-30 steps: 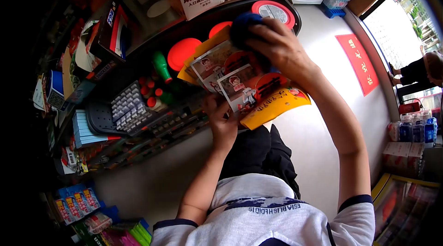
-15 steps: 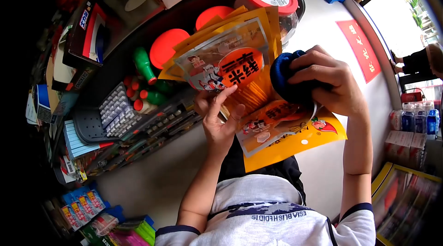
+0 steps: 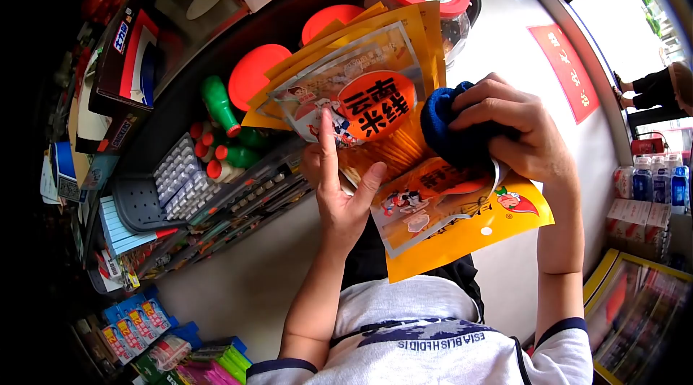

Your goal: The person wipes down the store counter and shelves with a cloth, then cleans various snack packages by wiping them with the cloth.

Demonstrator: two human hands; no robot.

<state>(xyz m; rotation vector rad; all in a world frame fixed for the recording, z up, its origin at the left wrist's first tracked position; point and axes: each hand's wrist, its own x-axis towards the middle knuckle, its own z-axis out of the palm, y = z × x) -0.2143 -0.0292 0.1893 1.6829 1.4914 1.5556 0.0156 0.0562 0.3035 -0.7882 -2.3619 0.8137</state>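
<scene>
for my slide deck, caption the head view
Right hand grips a dark blue cloth while the left hand holds yellow packets.

The person wears a white short-sleeved shirt [image 3: 433,362] of soft, creased fabric, its sleeves [image 3: 567,329] ending above the elbows in dark navy bands. Across the front runs a navy print [image 3: 401,330] with ragged edges, with a row of small dark capitals beside it, too unclear to read fully. A thin black line [image 3: 521,357] marks the right side. The trousers [image 3: 367,261] are black.
</scene>
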